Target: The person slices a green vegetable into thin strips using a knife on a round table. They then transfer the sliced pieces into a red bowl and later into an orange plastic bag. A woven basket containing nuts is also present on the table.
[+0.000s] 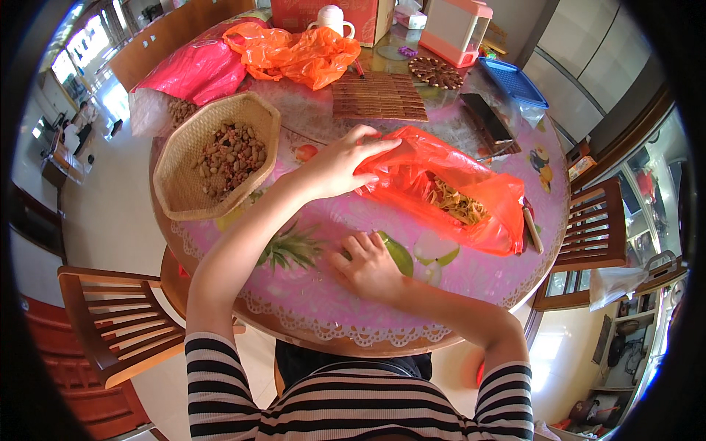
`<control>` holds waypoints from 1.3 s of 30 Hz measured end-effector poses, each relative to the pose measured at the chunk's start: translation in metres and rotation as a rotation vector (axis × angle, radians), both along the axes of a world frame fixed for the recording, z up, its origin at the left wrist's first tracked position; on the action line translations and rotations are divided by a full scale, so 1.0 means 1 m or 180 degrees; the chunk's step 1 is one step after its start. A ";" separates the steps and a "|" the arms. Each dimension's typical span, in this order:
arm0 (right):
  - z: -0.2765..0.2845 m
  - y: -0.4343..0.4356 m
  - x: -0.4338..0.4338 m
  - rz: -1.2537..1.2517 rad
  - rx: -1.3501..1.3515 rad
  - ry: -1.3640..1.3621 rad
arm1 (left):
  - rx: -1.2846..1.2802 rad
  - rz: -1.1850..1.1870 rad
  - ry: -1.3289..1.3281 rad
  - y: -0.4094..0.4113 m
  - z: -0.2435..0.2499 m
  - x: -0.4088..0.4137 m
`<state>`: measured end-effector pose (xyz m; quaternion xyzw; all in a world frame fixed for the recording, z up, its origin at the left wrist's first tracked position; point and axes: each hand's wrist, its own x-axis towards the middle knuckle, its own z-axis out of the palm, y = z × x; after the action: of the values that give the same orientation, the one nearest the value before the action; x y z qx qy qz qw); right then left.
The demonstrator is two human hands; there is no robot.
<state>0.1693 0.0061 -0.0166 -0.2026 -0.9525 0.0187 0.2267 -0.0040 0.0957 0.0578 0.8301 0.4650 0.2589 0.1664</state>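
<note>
My left hand (343,161) reaches to the near left end of a red plastic bag (469,165). Its thumb and fingers are apart, at the bag's edge. Inside the bag's mouth lie dry, yellow-brown bits (455,203), likely shell pieces. Lower down, my right hand (370,268) rests palm down on the pink, fruit-printed tablecloth (309,303), fingers bent; whatever is beneath the palm is hidden. To the left stands a woven, many-sided basket (171,179) with peanuts (234,157), some in shells and some as reddish kernels.
Behind are a pink sack (196,69), a crumpled orange bag (295,52), a slatted mat (379,95) and a round trivet (436,73). A phone (486,118) and a blue tray (513,82) lie at the right. Wooden chairs (121,325) flank the table.
</note>
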 end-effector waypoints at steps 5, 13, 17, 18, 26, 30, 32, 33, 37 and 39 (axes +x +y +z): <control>-0.002 0.015 0.024 0.0400 0.0104 0.0339 | 0.0049 -0.0133 -0.0095 0.002 0.002 0.000; 0.074 0.080 0.087 -0.1000 0.0076 0.1249 | 0.0349 -0.0218 -0.0025 0.007 0.015 0.003; 0.066 0.097 0.108 -0.1634 0.0193 0.0193 | 0.0351 -0.0330 -0.0119 0.014 0.022 0.001; 0.065 0.094 0.108 -0.1644 -0.0093 0.0229 | 0.0338 -0.0373 -0.0161 0.013 0.024 0.001; 0.061 0.076 0.095 -0.0905 0.0411 0.0193 | 0.0642 -0.0479 0.0324 -0.008 0.036 -0.009; 0.069 0.067 0.100 -0.1160 0.0172 0.0782 | 0.0591 -0.0140 -0.0081 -0.054 0.025 -0.026; 0.074 0.057 0.100 -0.1144 0.0115 0.1173 | 0.0383 0.0057 0.0059 -0.079 -0.002 -0.045; 0.072 0.052 0.101 -0.1000 0.0140 0.1183 | 0.0244 0.0245 0.0210 -0.090 -0.029 -0.055; 0.059 0.032 0.099 -0.0561 -0.0207 0.1177 | -0.0075 0.0782 0.1329 -0.119 -0.079 -0.055; 0.054 0.032 0.085 -0.0411 -0.0440 0.1178 | -0.0110 0.0243 0.1189 -0.128 -0.071 -0.030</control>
<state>0.2548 0.0380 0.0372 -0.2715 -0.8760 0.1064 0.3841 -0.0338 -0.0319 -0.0129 0.8425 0.5233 0.0984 0.0816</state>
